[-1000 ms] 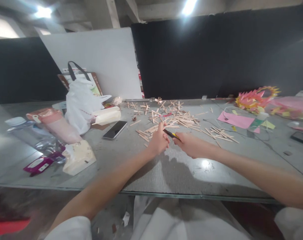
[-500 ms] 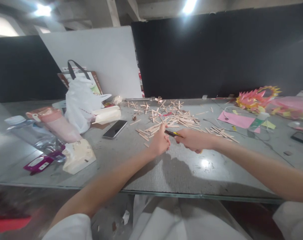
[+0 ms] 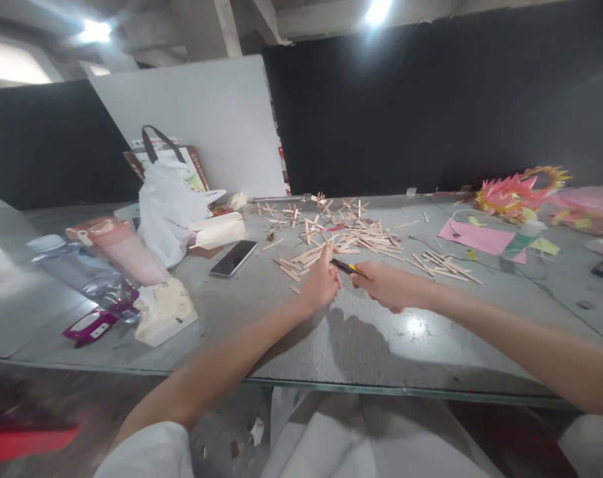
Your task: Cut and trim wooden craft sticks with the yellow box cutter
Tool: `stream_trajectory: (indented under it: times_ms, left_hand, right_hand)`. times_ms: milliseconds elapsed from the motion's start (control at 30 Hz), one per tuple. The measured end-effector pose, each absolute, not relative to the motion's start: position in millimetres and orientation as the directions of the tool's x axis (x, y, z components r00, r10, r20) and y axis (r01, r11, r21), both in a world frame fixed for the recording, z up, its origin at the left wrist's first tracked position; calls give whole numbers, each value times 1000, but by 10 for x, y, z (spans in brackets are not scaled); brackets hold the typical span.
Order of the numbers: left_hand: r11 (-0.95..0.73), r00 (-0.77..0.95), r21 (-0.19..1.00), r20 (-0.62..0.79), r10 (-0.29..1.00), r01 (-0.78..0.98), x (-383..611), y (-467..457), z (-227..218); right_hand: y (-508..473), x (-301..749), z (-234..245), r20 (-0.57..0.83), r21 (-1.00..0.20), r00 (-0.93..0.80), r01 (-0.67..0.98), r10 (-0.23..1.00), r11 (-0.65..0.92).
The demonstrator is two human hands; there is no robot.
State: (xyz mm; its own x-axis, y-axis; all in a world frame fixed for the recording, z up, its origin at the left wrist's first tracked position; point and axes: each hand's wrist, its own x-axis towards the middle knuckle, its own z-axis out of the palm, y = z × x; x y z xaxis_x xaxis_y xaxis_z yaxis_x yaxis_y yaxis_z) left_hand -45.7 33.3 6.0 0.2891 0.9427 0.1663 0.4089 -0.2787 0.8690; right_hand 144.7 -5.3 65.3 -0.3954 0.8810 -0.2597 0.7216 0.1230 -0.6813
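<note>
My left hand (image 3: 320,282) is closed above the table, fingers curled and thumb up. Whatever it may hold is hidden. Just beside it, my right hand (image 3: 381,285) grips a slim black-and-yellow hand tool (image 3: 347,267), whose black end points at my left thumb and fingers. I cannot make out the tool's exact kind. Behind both hands lies a loose pile of flat wooden sticks (image 3: 368,238), some joined in small crossed shapes. A smaller group of wooden sticks (image 3: 443,265) lies to the right of the pile.
On the left of the grey table (image 3: 291,352) are a phone (image 3: 235,257), a white plastic bag (image 3: 164,209), a pink pouch (image 3: 125,247), a clear bottle (image 3: 77,272) and a purple packet (image 3: 97,324). Pink paper (image 3: 473,236) and a spiky paper craft (image 3: 513,192) lie right.
The view has shifted slightly, so the table's things sit a little further right. Both hands keep nearly the same pose, with the tool still against the left hand's side.
</note>
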Motion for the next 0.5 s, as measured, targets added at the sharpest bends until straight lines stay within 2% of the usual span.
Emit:
stream_trajectory:
  times_ms: [133, 233, 300, 400, 433, 500]
  left_hand:
    - [-249, 303, 881, 129, 944, 402, -436, 315, 34]
    - [-247, 303, 894, 134, 944, 373, -454, 331, 16]
    - [-258, 302, 900, 151, 941, 353, -474, 348, 8]
    - [-288, 316, 899, 182, 931, 331, -492, 361, 8]
    - [-300, 322, 894, 191, 927, 332, -493, 360, 12]
    - [-315, 327, 882, 200, 924, 351, -488, 351, 24]
  right_hand:
    - [31, 1543, 768, -291, -670, -438, 728, 850, 146]
    - [-29, 1474, 634, -282, -671, -404, 731, 870, 122]
    - [-104, 1394, 479, -218, -683, -372, 719, 902, 131]
    - [-176, 1319, 303, -31, -674, -333, 703, 942, 226]
    - [-175, 1319, 294, -22, -674, -333, 701, 943, 232]
    - [-141, 1355, 367, -102, -683, -348, 706, 932, 189]
